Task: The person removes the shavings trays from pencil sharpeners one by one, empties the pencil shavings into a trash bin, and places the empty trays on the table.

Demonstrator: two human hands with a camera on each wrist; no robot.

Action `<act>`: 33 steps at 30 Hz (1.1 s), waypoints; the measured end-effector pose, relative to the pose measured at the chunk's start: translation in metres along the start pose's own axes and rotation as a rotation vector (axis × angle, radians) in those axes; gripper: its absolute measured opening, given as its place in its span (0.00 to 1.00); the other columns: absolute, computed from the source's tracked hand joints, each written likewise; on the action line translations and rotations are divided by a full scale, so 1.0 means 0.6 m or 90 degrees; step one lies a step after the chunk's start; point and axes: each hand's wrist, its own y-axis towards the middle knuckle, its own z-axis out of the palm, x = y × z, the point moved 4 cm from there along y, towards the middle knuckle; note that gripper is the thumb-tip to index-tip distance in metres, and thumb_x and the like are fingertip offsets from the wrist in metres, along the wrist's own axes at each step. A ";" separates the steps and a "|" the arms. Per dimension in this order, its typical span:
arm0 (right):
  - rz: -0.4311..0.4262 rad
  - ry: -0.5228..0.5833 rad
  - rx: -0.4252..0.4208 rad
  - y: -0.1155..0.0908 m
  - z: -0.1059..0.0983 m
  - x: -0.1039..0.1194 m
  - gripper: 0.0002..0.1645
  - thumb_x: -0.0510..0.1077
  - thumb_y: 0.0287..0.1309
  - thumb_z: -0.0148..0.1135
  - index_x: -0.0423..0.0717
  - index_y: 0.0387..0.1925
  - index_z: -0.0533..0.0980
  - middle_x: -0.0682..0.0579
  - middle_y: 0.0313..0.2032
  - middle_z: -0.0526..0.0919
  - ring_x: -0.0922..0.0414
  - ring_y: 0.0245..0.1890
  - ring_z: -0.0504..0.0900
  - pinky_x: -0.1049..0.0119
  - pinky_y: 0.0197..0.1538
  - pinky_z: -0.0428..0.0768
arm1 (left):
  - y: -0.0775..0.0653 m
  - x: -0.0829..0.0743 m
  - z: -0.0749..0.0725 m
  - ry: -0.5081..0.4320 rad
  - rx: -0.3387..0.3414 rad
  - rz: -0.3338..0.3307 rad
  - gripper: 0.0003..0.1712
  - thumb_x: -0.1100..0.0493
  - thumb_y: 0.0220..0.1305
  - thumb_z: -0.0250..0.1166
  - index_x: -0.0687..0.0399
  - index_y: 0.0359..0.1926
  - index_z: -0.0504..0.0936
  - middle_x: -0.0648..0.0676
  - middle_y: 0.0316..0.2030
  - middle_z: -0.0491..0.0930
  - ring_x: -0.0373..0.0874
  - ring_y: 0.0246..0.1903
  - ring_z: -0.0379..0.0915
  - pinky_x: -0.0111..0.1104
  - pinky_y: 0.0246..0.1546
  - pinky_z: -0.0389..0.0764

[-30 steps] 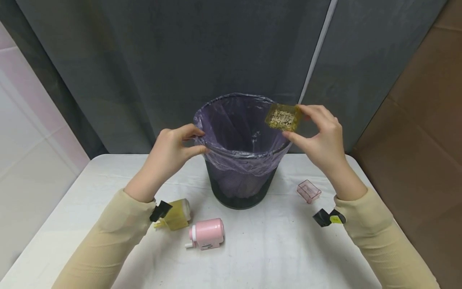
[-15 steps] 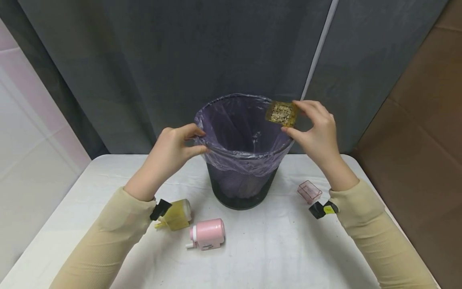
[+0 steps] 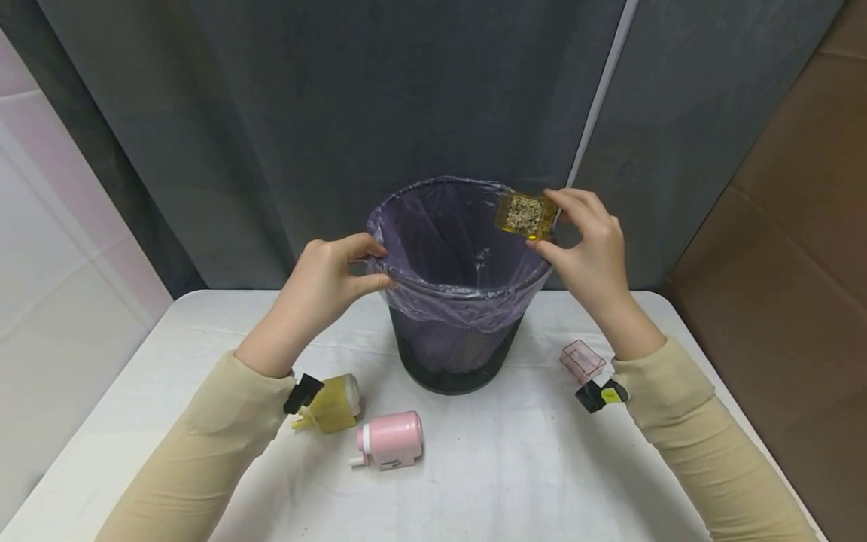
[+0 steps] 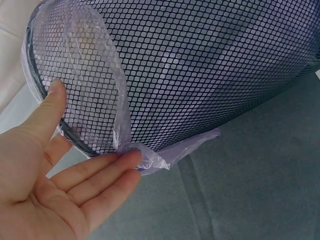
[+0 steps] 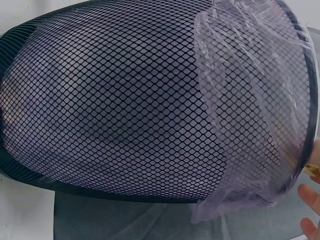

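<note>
A black mesh wastebasket (image 3: pixel 450 376) lined with a translucent purple bag (image 3: pixel 440 312) stands upright on the table. My left hand (image 3: pixel 325 275) holds its left rim; in the left wrist view the thumb lies over the outer mesh and the fingers are at the bag's edge. With thumb and fingers, my right hand (image 3: pixel 592 241) pinches a clear yellow sharpener drawer (image 3: pixel 524 214) containing pale shavings. That drawer tilts over the basket's right rim. In the right wrist view only fingertips (image 5: pixel 310 197) and a yellow sliver of the drawer show at the edge.
On the white-covered table lie a yellow crank pencil sharpener (image 3: pixel 335 404) near the left wrist and a pink one (image 3: pixel 395 438) in front of the basket. A small clear pink drawer (image 3: pixel 582 361) sits to the right. A grey curtain (image 3: pixel 406 90) hangs behind.
The right hand has shifted left and slightly up with the yellow drawer, which now tips more toward the basket. The left hand stays on the rim.
</note>
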 end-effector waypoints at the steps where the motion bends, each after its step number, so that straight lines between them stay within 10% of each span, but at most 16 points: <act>1: -0.002 0.000 -0.003 0.000 0.000 0.001 0.35 0.36 0.32 0.75 0.45 0.50 0.75 0.51 0.48 0.75 0.55 0.39 0.74 0.59 0.39 0.61 | 0.000 0.000 0.000 0.000 0.000 0.000 0.16 0.59 0.43 0.73 0.55 0.37 0.81 0.48 0.34 0.81 0.44 0.39 0.76 0.38 0.39 0.76; 33: -0.102 -0.068 -0.031 -0.001 -0.005 0.018 0.33 0.28 0.33 0.72 0.46 0.49 0.76 0.51 0.47 0.76 0.52 0.34 0.76 0.54 0.40 0.63 | 0.003 -0.002 0.003 -0.009 -0.003 0.004 0.16 0.59 0.43 0.73 0.54 0.36 0.81 0.48 0.34 0.81 0.43 0.39 0.76 0.39 0.40 0.76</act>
